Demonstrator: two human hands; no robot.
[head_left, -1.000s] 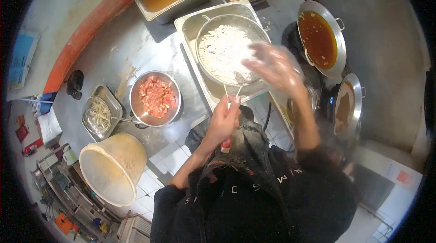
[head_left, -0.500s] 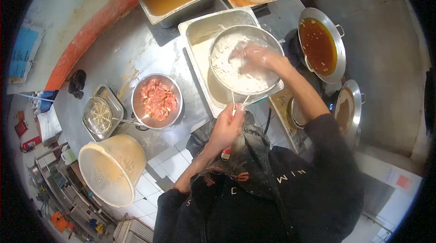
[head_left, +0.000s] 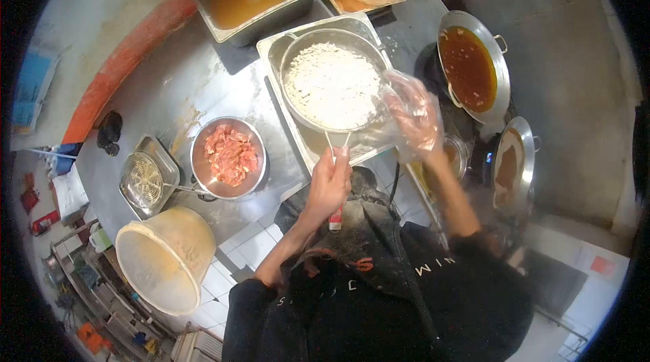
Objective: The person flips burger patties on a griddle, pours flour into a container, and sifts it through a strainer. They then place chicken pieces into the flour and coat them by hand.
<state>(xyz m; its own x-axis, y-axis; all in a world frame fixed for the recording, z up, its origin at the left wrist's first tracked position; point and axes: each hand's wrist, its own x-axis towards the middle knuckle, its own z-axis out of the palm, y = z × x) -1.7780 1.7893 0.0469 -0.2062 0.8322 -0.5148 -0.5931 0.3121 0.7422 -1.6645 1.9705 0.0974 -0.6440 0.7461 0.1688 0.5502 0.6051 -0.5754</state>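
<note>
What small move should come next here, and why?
Probably a light tap by the right hand on the sieve's rim: that hand is close by, the left hand grips the handle, and white-coated pieces lie inside, above the metal tray.

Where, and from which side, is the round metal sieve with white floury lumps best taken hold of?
The round metal sieve is probably best gripped by its long red-ended handle, coming from the wearer's side. The handle points toward the wearer, and the bare left hand is closed around it. The sieve is wide and holds white floury lumps, so a firm, level grip seems wise.
</note>
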